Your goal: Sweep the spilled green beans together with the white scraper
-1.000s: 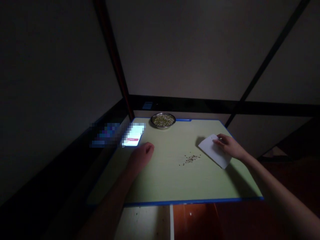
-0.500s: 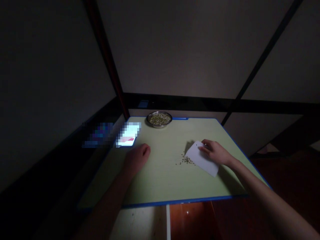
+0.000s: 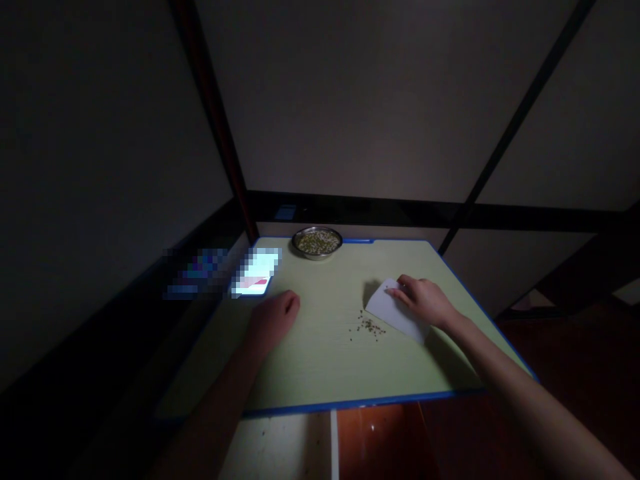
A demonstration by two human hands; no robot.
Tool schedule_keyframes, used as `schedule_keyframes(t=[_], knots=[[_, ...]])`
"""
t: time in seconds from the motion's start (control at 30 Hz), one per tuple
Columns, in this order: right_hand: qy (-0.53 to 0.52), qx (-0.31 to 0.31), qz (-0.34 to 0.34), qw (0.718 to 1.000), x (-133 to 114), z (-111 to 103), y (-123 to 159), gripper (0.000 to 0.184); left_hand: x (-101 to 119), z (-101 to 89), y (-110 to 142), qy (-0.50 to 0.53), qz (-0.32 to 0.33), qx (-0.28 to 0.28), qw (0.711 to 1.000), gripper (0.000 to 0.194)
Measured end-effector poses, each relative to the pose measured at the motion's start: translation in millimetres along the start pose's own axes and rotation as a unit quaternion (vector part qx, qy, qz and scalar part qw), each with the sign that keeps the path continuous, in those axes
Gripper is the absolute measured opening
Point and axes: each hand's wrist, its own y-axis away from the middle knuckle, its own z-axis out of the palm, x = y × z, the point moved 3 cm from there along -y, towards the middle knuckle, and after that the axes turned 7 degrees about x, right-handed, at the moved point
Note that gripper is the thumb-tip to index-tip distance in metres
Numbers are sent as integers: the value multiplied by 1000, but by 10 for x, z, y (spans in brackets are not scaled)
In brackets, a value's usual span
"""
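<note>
My right hand (image 3: pixel 423 300) pinches a thin white card (image 3: pixel 399 315) by its far edge, holding it tilted over the table. Beside the card's left edge lies a small scatter of dark seeds or beans (image 3: pixel 370 325); they are too small to name surely. My left hand (image 3: pixel 275 317) rests on the table as a loose fist, and what its curled fingers hold, if anything, is hidden. Farther back stands a round metal bowl (image 3: pixel 317 256) filled with green and whitish small beans or seeds (image 3: pixel 317 242).
The pale green table (image 3: pixel 310 360) has a blue rim. A lit screen (image 3: pixel 257 272), partly pixelated, sits at its left edge beyond my left hand. Dark wall panels (image 3: pixel 350 120) close in behind and to the left. Below the front edge shows a compartment with a light divider (image 3: pixel 335 443).
My right hand has moved the card slightly up and left, away from the seeds, which now show more fully at its edge. My left hand stays in place.
</note>
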Motion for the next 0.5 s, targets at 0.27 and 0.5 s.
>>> schedule_keyframes(t=[0.27,0.5], knots=[[-36,8,-32,999,-129,-152,87,35,-22,31,-6,8,-1,6,1000,29],[10,15,-41,999,-8,-295,244,36,-28,35,-10,11,-5,1,1000,29]])
